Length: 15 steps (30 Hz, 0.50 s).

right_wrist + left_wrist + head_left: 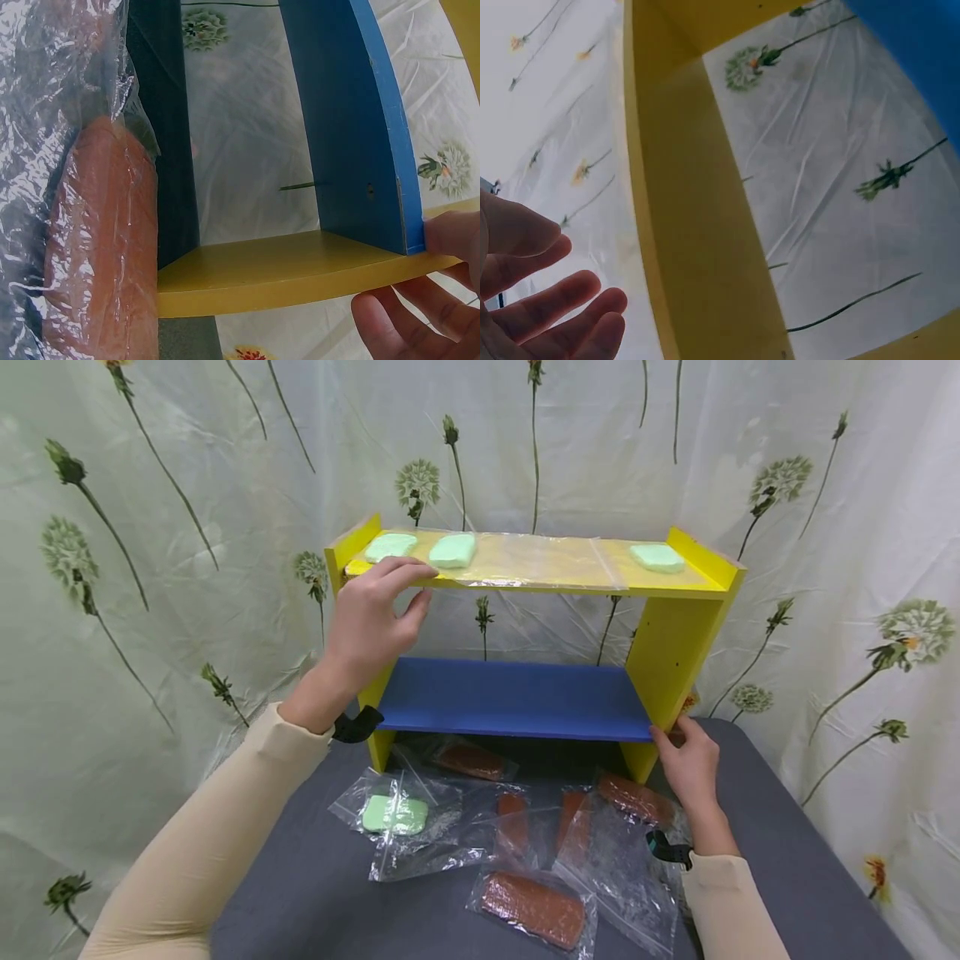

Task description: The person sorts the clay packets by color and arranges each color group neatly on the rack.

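Hanging behind: pale curtain (577, 460) with printed flowers.
Dark table (750, 827): before the curtain.
Yellow shelf unit (678, 643): upright on this table, with blue board (517, 697) across it.
Clear bags (622, 881): several on the table, before the unit.
Left hand (371, 618): half open, fingers bent loosely near the top's front edge, holding nothing.
Right hand (692, 760): thumb and fingers grip the unit's right side, beside the board.
Brown blocks (532, 910): five, in the bags.
Green blocks (452, 552): three on the unit's top, one bagged below.

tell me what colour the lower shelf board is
The lower shelf board is blue; it shows best in the head view.
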Motion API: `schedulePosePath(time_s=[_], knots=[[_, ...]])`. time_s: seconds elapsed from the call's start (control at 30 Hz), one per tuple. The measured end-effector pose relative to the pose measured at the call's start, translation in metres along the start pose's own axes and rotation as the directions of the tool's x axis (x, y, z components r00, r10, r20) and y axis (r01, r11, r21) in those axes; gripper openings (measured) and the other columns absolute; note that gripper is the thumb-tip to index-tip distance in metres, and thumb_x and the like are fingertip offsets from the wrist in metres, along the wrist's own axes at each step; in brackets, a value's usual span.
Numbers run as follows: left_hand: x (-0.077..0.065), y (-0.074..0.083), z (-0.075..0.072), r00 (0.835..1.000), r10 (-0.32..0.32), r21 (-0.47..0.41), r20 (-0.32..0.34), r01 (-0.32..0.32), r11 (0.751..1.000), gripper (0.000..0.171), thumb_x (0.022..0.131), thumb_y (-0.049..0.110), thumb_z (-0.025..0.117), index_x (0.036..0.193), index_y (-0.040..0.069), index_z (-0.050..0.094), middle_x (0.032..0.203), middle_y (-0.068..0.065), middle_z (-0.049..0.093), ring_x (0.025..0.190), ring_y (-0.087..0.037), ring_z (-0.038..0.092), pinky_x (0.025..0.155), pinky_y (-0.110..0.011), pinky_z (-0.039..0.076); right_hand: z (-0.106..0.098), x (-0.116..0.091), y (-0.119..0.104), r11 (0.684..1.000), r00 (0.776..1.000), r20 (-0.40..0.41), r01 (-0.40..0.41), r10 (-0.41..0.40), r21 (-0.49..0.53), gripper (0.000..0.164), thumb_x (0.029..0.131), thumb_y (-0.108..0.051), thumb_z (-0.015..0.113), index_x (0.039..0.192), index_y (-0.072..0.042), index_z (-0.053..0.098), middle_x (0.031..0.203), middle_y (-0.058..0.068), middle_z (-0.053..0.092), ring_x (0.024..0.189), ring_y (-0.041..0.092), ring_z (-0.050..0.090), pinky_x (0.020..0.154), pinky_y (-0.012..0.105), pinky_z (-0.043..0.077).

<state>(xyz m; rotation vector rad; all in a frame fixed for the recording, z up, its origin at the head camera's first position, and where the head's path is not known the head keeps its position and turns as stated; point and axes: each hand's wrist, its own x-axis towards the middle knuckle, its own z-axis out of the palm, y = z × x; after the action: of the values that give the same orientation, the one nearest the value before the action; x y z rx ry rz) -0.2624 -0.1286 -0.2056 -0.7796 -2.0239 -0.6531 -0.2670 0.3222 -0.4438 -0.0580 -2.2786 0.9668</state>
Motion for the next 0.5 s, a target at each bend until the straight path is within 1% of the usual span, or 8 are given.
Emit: schedulePosePath(time_s=[0.13, 0.2, 0.23, 0.27, 0.37, 0.43, 0.47, 0.5], knots=[[-0.023, -0.001, 0.004, 0.999, 0.033, -0.029, -0.017, -0.034, 0.999, 0.023, 0.093, 0.006, 0.069, 0.116, 0.005, 0.075, 0.118, -0.009, 0.069, 0.101, -0.026, 0.067, 0.067, -0.039, 0.05, 0.0, 0.001, 0.0, 1.0, 1.0, 0.004, 0.001, -0.002, 0.01, 0.032, 0.097, -0.025, 0.07, 0.125, -0.008, 0.068, 0.106, 0.014, 0.07, 0.092, 0.031, 0.068, 0.058, 0.012, 0.043], [-0.036, -0.003, 0.006, 0.999, 0.036, -0.032, -0.014, -0.036, 0.999, 0.024, 0.092, 0.004, 0.07, 0.116, 0.005, 0.075, 0.118, -0.01, 0.068, 0.101, -0.027, 0.068, 0.066, -0.04, 0.051, 0.0, 0.001, 0.0, 1.0, 1.0, 0.006, 0.0, 0.0, 0.012, 0.032, 0.097, -0.026, 0.069, 0.125, -0.008, 0.068, 0.106, 0.014, 0.07, 0.092, 0.031, 0.068, 0.059, 0.011, 0.043], [-0.042, -0.005, 0.008, 0.999, 0.035, -0.033, -0.009, -0.036, 0.999, 0.025, 0.092, 0.003, 0.07, 0.116, 0.005, 0.075, 0.118, -0.009, 0.068, 0.099, -0.027, 0.068, 0.062, -0.04, 0.05, 0.0, 0.001, 0.0, 1.0, 1.0, 0.007, -0.002, 0.002, 0.014, 0.032, 0.097, -0.026, 0.07, 0.124, -0.008, 0.068, 0.106, 0.014, 0.07, 0.092, 0.031, 0.067, 0.059, 0.011, 0.043], [-0.049, -0.007, 0.009, 0.999, 0.033, -0.035, -0.001, -0.033, 0.999, 0.025, 0.091, 0.003, 0.07, 0.116, 0.005, 0.075, 0.118, -0.009, 0.068, 0.099, -0.027, 0.068, 0.062, -0.04, 0.05, 0.0, 0.001, 0.0, 1.0, 1.0, 0.007, -0.003, 0.002, 0.015, 0.032, 0.097, -0.026, 0.069, 0.124, -0.008, 0.068, 0.105, 0.014, 0.07, 0.092, 0.03, 0.067, 0.059, 0.011, 0.043], [-0.067, -0.016, 0.013, 0.999, 0.025, -0.06, 0.036, -0.023, 0.998, 0.026, 0.09, 0.001, 0.072, 0.116, 0.006, 0.074, 0.117, -0.008, 0.069, 0.101, -0.026, 0.068, 0.069, -0.042, 0.054, -0.001, 0.001, 0.0, 1.0, 1.0, 0.005, -0.003, 0.003, 0.012, 0.031, 0.097, -0.025, 0.069, 0.123, -0.007, 0.068, 0.105, 0.014, 0.07, 0.091, 0.03, 0.067, 0.06, 0.012, 0.043], [-0.079, -0.022, 0.015, 0.997, 0.015, -0.081, 0.072, -0.009, 0.997, 0.028, 0.089, 0.001, 0.073, 0.116, 0.007, 0.074, 0.117, -0.008, 0.069, 0.1, -0.026, 0.068, 0.07, -0.042, 0.054, -0.001, 0.001, 0.0, 1.0, 1.0, 0.005, -0.002, 0.002, 0.011, 0.031, 0.098, -0.026, 0.069, 0.122, -0.007, 0.068, 0.104, 0.013, 0.07, 0.092, 0.03, 0.067, 0.06, 0.013, 0.043], [-0.086, -0.026, 0.016, 0.996, 0.008, -0.091, 0.091, 0.0, 0.996, 0.028, 0.089, 0.001, 0.074, 0.117, 0.007, 0.074, 0.117, -0.007, 0.069, 0.102, -0.025, 0.067, 0.074, -0.042, 0.055, -0.001, 0.001, 0.0, 1.0, 1.0, 0.006, -0.001, 0.001, 0.008, 0.031, 0.098, -0.026, 0.069, 0.122, -0.007, 0.068, 0.104, 0.013, 0.07, 0.092, 0.03, 0.067, 0.06, 0.013, 0.043], [-0.092, -0.029, 0.017, 0.994, -0.001, -0.101, 0.109, 0.012, 0.995, 0.029, 0.089, 0.0, 0.074, 0.117, 0.008, 0.074, 0.116, -0.007, 0.069, 0.101, -0.025, 0.067, 0.074, -0.043, 0.055, -0.001, 0.001, 0.0, 1.0, 1.0, 0.007, 0.0, 0.0, 0.006, 0.031, 0.098, -0.026, 0.069, 0.122, -0.007, 0.068, 0.104, 0.013, 0.07, 0.092, 0.029, 0.067, 0.06, 0.014, 0.044]])
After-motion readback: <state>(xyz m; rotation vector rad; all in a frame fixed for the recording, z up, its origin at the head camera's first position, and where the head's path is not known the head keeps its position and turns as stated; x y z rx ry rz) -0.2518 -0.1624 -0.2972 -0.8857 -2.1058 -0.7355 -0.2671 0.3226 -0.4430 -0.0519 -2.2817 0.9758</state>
